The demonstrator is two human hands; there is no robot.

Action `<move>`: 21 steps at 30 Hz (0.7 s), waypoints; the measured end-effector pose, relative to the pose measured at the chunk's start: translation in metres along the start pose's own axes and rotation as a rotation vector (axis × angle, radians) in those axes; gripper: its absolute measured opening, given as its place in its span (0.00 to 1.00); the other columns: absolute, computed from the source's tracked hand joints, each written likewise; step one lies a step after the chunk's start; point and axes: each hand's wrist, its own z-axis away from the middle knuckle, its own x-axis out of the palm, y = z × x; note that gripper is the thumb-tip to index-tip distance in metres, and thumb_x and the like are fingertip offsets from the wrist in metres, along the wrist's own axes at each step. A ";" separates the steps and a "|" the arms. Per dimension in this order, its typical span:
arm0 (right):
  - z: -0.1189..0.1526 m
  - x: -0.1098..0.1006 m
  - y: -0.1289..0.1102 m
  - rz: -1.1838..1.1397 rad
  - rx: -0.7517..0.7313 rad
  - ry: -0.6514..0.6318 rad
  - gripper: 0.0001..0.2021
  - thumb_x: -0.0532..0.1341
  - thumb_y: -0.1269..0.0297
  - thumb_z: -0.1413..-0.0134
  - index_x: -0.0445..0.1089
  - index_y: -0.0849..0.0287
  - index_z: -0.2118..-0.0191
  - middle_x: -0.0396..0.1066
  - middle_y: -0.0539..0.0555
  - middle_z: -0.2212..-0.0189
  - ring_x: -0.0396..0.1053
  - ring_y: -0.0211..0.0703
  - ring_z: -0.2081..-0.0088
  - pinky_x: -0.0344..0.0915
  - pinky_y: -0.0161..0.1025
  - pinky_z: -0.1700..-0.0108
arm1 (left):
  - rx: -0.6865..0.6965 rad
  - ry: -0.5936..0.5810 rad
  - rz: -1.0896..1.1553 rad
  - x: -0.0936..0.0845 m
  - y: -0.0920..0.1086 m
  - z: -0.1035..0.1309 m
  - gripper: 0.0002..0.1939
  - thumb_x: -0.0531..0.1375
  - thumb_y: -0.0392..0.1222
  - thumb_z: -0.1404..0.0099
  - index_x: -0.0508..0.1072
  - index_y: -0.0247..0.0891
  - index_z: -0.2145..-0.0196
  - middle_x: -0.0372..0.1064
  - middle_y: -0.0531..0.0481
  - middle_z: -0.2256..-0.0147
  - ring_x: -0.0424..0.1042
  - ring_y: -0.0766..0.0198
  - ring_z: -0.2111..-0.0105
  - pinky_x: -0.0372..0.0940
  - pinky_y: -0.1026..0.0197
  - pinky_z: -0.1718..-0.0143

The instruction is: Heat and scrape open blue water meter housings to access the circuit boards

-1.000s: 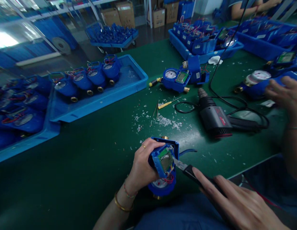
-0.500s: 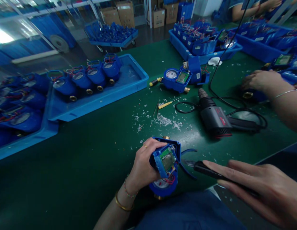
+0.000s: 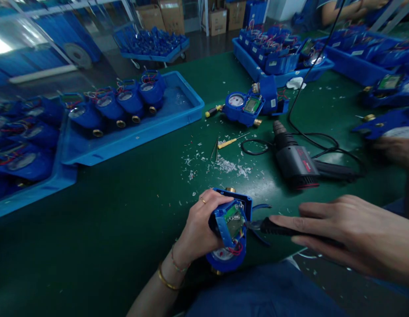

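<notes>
The heat gun (image 3: 294, 162) is matt plastic with a metal nozzle (image 3: 279, 128). Nearer than the gun, the meter (image 3: 223, 227) is smooth plastic with a brassy metal fitting (image 3: 230, 190); the knife (image 3: 272, 226) has a matt black handle (image 3: 281, 229) and a metal blade (image 3: 254, 225). Under the gun, the table (image 3: 134, 237) looks smooth, faintly glossy; left of it, the tray (image 3: 148, 137) is smooth plastic.

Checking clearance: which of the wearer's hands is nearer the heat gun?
Right. The right hand, holding the utility knife, is on the near side of the heat gun; the left hand, on the water meter, is farther left.
</notes>
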 end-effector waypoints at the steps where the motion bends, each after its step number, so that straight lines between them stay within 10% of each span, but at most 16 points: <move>1: -0.002 -0.001 0.001 -0.004 -0.013 0.004 0.21 0.40 0.59 0.26 0.66 0.47 0.42 0.70 0.46 0.73 0.66 0.33 0.82 0.59 0.36 0.81 | 0.001 0.001 0.001 0.000 0.000 0.000 0.27 0.73 0.39 0.47 0.72 0.38 0.50 0.73 0.45 0.56 0.72 0.57 0.56 0.68 0.54 0.53; 13: 0.020 0.037 -0.039 0.129 0.030 0.195 0.20 0.44 0.73 0.32 0.60 0.69 0.38 0.67 0.50 0.75 0.69 0.36 0.79 0.63 0.33 0.78 | -0.051 0.049 -0.001 0.000 0.001 0.001 0.29 0.74 0.41 0.50 0.73 0.39 0.51 0.73 0.46 0.58 0.71 0.56 0.58 0.68 0.56 0.57; 21: 0.016 0.042 -0.054 -0.124 0.254 0.213 0.19 0.45 0.63 0.27 0.61 0.60 0.38 0.69 0.47 0.74 0.68 0.33 0.82 0.63 0.30 0.81 | -0.062 0.056 -0.006 0.000 0.002 0.001 0.28 0.74 0.40 0.51 0.73 0.39 0.52 0.72 0.47 0.59 0.72 0.57 0.60 0.68 0.57 0.58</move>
